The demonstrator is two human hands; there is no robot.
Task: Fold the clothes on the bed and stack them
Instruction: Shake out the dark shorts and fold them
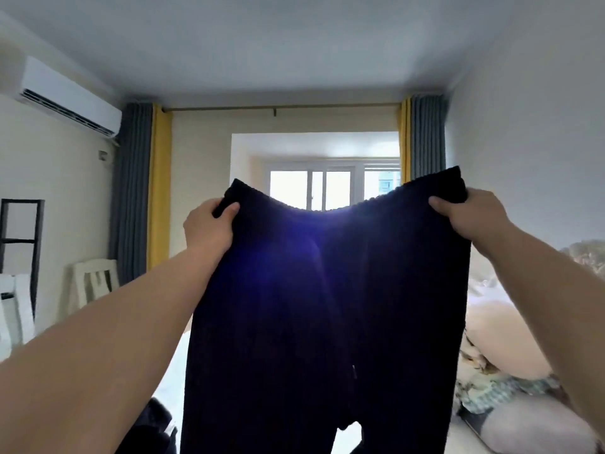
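Head view. The trousers (pixel 327 306) are held up in the air in front of the window (pixel 330 191), with the waistband at the top and the legs hanging straight down out of the lower edge of the view. The left hand (pixel 209 227) pinches the waistband corner to the left of the window, thumb on the near face of the cloth and fingers behind it. The right hand (pixel 471 214) grips the opposite corner to the right of the window in the same manner. The waistband sags slightly between the two grips.

This hold appears intended to let the cloth hang by its own weight, so that the legs align before the first fold. The trousers are not yet folded or stacked.

The bed (pixel 491 322) lies below and to the right of the window, with bedding heaped on it.

No brand, label or legible writing is visible on the trousers or elsewhere.
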